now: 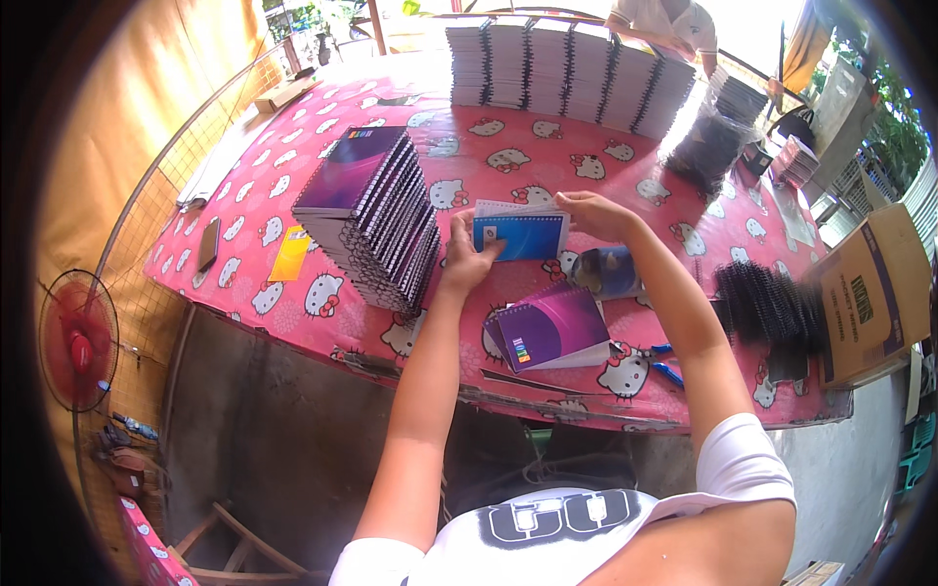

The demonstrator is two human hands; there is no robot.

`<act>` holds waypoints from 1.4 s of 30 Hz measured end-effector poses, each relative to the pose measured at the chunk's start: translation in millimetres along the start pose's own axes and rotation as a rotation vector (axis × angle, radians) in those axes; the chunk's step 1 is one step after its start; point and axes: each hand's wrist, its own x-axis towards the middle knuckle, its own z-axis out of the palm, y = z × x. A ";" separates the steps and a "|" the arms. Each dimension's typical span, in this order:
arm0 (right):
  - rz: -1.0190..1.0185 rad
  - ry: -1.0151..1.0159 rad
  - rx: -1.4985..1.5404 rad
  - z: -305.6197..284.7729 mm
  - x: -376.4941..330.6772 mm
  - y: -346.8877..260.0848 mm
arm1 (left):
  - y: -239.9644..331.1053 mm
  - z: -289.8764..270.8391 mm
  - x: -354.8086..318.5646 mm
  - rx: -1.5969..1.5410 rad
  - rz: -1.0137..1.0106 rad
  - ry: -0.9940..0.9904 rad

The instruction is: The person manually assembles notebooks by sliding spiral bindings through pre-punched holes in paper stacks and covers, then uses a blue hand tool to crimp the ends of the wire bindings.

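Between my hands is a small unbound notebook (pixel 532 240) with a blue cover and a row of punched holes along its top edge. My left hand (pixel 470 256) grips its left side, thumb lying over the cover. At its upper right corner, my right hand (pixel 594 214) pinches the white sheets, which fan out slightly behind the cover. Left of my hands rises a tall stack of spiral-bound notebooks (pixel 363 200) with purple covers. Nearer to me lie loose purple-covered notebooks (pixel 555 330). A blue roll or bundle (pixel 604 271), partly behind my right forearm, rests on the table.
Blue-handled pliers (pixel 668 373) and a pile of black binding coils (pixel 767 305) lie at the right, beside a cardboard box (pixel 873 298). Tall stacks of bound books (pixel 572 70) line the far edge of the pink table (pixel 508 127), where another person (pixel 674 24) stands. A red fan (pixel 80 342) is left.
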 end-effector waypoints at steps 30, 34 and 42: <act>-0.396 0.421 -0.887 61.8 -35.2 23.7 | 18.0 6.0 0.3 -0.137 -0.094 -0.044; -0.397 0.333 -0.794 62.6 -25.0 31.3 | 3.7 10.7 -3.9 -0.207 -0.113 -0.024; -0.447 0.380 -0.663 75.7 -23.9 29.4 | -1.2 2.1 -1.4 -0.161 -0.205 -0.055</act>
